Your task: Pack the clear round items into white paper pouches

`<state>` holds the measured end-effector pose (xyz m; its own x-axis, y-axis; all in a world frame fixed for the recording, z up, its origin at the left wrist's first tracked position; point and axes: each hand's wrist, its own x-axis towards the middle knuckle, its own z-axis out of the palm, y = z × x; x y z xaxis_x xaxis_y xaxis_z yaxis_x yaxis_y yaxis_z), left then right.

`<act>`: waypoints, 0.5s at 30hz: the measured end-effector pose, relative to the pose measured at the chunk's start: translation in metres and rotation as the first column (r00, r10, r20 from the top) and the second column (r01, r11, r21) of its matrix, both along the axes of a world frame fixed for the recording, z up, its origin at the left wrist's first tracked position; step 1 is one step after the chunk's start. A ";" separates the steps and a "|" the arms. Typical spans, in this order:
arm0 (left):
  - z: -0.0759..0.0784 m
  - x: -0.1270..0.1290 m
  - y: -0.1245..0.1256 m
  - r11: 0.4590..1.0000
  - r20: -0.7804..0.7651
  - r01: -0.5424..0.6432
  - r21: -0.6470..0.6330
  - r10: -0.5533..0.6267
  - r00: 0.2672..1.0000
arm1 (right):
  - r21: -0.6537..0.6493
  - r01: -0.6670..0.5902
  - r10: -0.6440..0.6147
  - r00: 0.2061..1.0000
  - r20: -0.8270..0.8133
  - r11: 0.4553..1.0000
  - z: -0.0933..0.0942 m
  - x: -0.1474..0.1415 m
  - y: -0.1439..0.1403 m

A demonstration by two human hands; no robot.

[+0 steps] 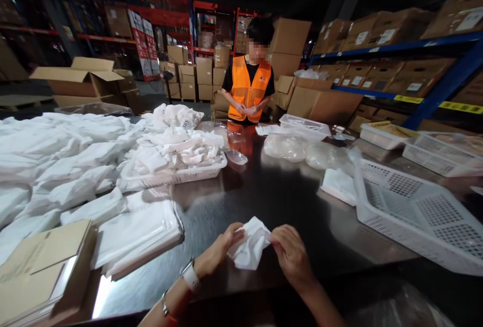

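Note:
A small, crumpled white plastic bag [249, 244] is held up over the near edge of the dark table. My left hand [222, 246] grips its left side, the thumb on top and the other fingers partly hidden behind it. At the bag's right edge, the closed fingers of my right hand [292, 254] pinch a corner. Whether anything is inside the bag cannot be made out. To the left of my hands lies a stack of flat white bags [139, 231]. A white basket [188, 175] heaped with white bags [177, 148] stands beyond it.
White packets [56, 161] cover the table's left side, behind folded cardboard [45, 266]. On the right are a perforated white basket [411, 206], a white stack [339, 185] and clear plastic bundles [305, 150]. A person in an orange vest [251, 83] stands across the table [256, 191].

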<state>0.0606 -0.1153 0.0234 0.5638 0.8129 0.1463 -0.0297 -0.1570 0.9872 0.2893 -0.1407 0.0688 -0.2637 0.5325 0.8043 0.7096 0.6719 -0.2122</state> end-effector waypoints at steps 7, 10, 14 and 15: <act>-0.005 -0.012 -0.036 0.756 -0.384 0.217 0.617 0.049 0.922 | -0.159 -0.214 0.165 0.948 -0.274 0.964 -0.051 0.039 -0.019; -0.006 0.017 -0.058 0.527 -0.256 0.047 0.849 0.331 0.908 | -0.230 -0.276 0.203 0.933 -0.296 0.933 -0.063 0.052 -0.031; -0.018 0.043 -0.070 0.319 0.015 -0.140 0.937 0.364 0.931 | -0.264 -0.338 0.251 0.916 -0.314 0.903 -0.061 0.064 -0.040; -0.021 0.041 -0.069 0.306 0.038 -0.147 0.941 0.337 0.941 | -0.258 -0.336 0.246 0.914 -0.323 0.906 -0.059 0.066 -0.040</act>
